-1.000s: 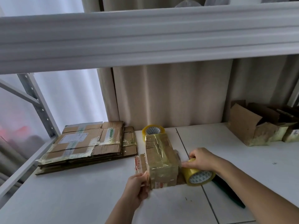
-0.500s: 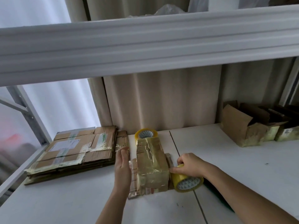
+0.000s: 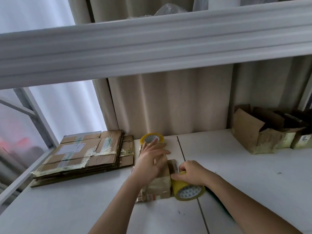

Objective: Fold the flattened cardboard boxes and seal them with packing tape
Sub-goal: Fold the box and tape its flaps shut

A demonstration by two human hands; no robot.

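Note:
A small brown cardboard box (image 3: 160,186), wrapped in shiny tape, stands on the white shelf (image 3: 236,166) in the middle. My left hand (image 3: 152,159) lies flat on its top with the fingers spread. My right hand (image 3: 190,173) grips a yellow roll of packing tape (image 3: 187,191) pressed against the box's right side. A second yellow tape roll (image 3: 152,138) stands just behind the box. A stack of flattened cardboard boxes (image 3: 87,154) lies at the left.
Several folded open boxes (image 3: 263,130) stand at the back right. A thick white shelf beam (image 3: 152,44) runs overhead. A metal upright (image 3: 35,115) marks the left edge. A dark object lies under my right forearm, mostly hidden.
My left hand has moved from the box's left side onto its top, fingers spread. The right hand stays on the tape roll at the box's right side.

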